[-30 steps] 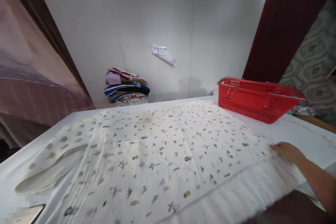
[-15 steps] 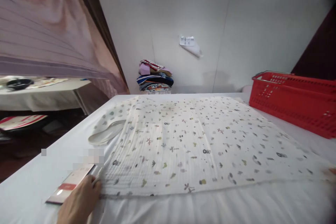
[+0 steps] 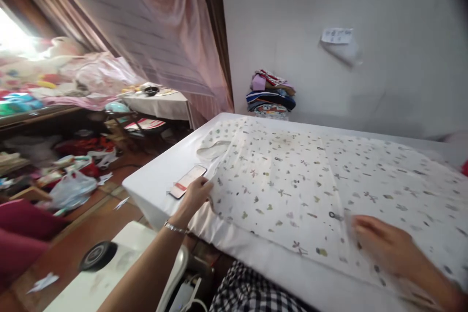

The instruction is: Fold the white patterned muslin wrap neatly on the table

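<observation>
Printed cloth (image 3: 288, 190) lies spread flat over most of the table (image 3: 155, 175), front hem running close to the near edge. Left hand (image 3: 197, 195) has the cloth's near left corner pinched, fingers closed. Right hand (image 3: 383, 241) is at the cloth nearer the near edge, fingers partly curled; too blurred from where I stand to tell if it has hold of anything. Phone (image 3: 188, 182) lies between left edge and left hand. Clothes stack (image 3: 270, 97) by the far edge, in front of the wall (image 3: 292, 19).
</observation>
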The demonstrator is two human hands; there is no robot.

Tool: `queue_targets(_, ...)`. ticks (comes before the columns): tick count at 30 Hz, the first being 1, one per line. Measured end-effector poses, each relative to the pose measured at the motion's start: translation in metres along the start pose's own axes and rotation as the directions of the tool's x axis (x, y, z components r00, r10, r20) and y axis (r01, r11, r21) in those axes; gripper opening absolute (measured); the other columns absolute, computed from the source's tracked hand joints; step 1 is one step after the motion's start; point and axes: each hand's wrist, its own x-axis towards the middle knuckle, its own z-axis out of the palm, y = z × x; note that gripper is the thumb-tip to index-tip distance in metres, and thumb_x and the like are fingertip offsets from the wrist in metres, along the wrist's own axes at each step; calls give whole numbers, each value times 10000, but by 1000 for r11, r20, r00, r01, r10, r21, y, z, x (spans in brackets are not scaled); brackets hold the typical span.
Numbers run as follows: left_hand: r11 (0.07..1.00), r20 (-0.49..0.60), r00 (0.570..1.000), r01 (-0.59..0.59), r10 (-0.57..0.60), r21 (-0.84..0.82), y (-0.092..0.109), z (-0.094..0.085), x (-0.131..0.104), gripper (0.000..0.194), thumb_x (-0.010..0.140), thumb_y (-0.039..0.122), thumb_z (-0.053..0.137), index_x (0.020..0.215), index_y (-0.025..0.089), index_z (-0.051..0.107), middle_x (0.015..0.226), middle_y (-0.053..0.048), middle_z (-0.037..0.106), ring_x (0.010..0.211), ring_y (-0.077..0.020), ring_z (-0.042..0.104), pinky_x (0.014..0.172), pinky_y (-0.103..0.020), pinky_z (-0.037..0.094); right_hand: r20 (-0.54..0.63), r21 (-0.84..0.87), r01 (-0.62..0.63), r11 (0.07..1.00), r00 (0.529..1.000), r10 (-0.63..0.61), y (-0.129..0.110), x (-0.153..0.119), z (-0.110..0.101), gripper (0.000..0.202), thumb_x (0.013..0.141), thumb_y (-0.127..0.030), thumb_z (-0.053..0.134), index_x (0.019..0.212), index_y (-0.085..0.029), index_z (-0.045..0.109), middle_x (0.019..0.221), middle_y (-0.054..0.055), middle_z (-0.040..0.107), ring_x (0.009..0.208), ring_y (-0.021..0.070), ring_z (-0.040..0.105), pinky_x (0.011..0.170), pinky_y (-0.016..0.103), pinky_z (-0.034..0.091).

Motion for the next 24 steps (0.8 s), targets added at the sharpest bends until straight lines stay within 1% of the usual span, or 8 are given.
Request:
queue_targets(1, 999, 3, 1000, -10, 10, -31, 1, 2, -1, 125, 722, 284, 518, 731, 164, 553, 578, 22, 543, 522, -121, 545, 486, -210, 433, 138, 133, 46, 990, 988, -64, -31, 4, 26, 312, 768, -540, 586, 921, -317, 743, 1040, 120, 706, 963, 291, 662, 858, 439, 541)
queue_targets(2, 998, 7, 1000, -21, 22, -54, 2, 2, -2, 117, 723, 272, 521, 726, 159, 551, 575, 23, 535, 515, -115, 539, 473, -205, 431, 287, 233, 92, 968, 945, -159, -64, 5, 50, 345, 797, -528, 569, 1008, -304, 727, 1099, 91, 694, 1018, 275, 647, 909, 435, 529)
queue_targets(4, 995, 11, 999, -40, 41, -89, 1, 2, -3, 105, 728, 252, 523, 725, 150, 549, 565, 25, 520, 501, -108, 533, 456, -199, 431, 424, 383, 163, 909, 844, -329, -128, 5, 92, 354, 837, -481, 548, 1063, -255, 701, 1101, 77, 689, 1037, 245, 636, 924, 412, 522)
queue_targets(7, 990, 6, 998, -55, 56, -130, -2, -1, -5, 89, 738, 228, 534, 732, 140, 542, 558, 29, 513, 488, -96, 532, 444, -185, 430, 475, 517, 230, 824, 724, -500, -202, 9, 141, 359, 865, -403, 527, 1142, -213, 652, 1075, 77, 678, 911, 198, 647, 832, 369, 543)
queue_targets(10, 981, 23, 999, -35, 40, -191, -5, -3, -6, 81, 746, 219, 547, 729, 141, 533, 544, 32, 517, 472, -91, 529, 435, -180, 430, 441, 536, 281, 796, 711, -548, -249, 19, 177, 392, 839, -338, 566, 1205, -201, 597, 1147, 84, 634, 883, 174, 624, 776, 328, 529)
queue_targets(13, 970, 71, 997, -6, 24, -244, -6, -5, -4, 83, 745, 217, 552, 699, 152, 531, 520, 30, 530, 459, -103, 539, 427, -193, 435, 410, 461, 345, 818, 734, -541, -277, 28, 203, 402, 819, -347, 611, 1180, -174, 575, 1137, 91, 614, 847, 163, 608, 776, 320, 497)
queue_targets(17, 971, 68, 998, 5, 12, -239, -10, -8, 0, 73, 728, 192, 559, 666, 158, 541, 507, 28, 546, 465, -107, 546, 429, -185, 413, 364, 386, 412, 825, 754, -547, -297, 27, 228, 374, 801, -454, 645, 1045, -178, 577, 1000, 54, 620, 778, 157, 584, 727, 301, 460)
queue_targets(24, 988, 84, 996, 29, -17, -150, -37, -12, 5, 117, 746, 249, 565, 669, 161, 560, 585, 5, 610, 567, -126, 584, 503, -198, 415, 341, 152, 599, 786, 714, -611, -305, 19, 270, 318, 827, -407, 634, 1013, -168, 536, 1025, 79, 616, 961, 217, 588, 789, 313, 440)
